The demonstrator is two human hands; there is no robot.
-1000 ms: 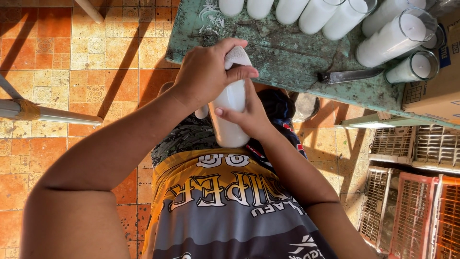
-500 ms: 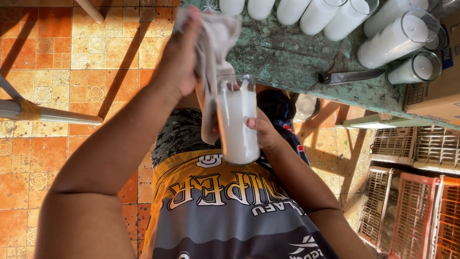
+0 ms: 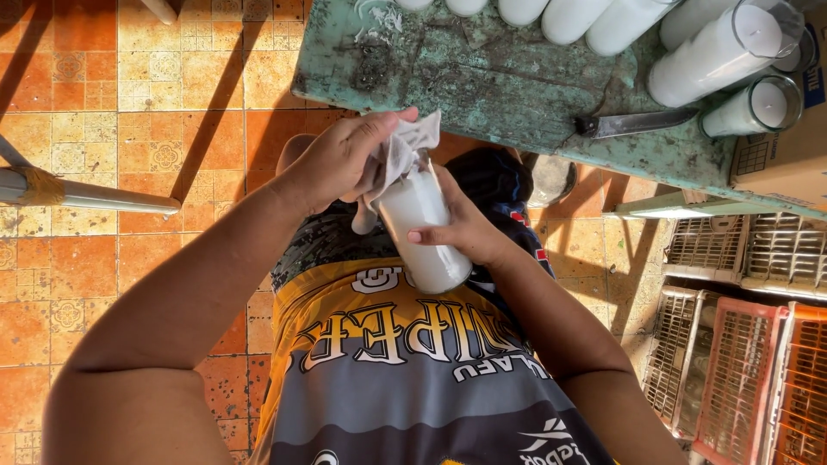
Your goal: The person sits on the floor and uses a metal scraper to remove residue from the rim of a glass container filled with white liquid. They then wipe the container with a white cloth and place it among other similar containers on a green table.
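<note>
While the right hand (image 3: pixel 461 232) is gripping the candle (image 3: pixel 424 226) tilted over the lap, the left hand (image 3: pixel 340 164) is clenching a rag (image 3: pixel 405 151) on its rim. The table (image 3: pixel 482 82) edge is lying just beyond.

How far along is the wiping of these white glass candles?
Done: I cannot tell which of the candles on the green table are already wiped. In hand: the right hand grips one white jar candle while the left hand presses a pale cloth onto its top. Left: its lower part looks unwiped.
</note>
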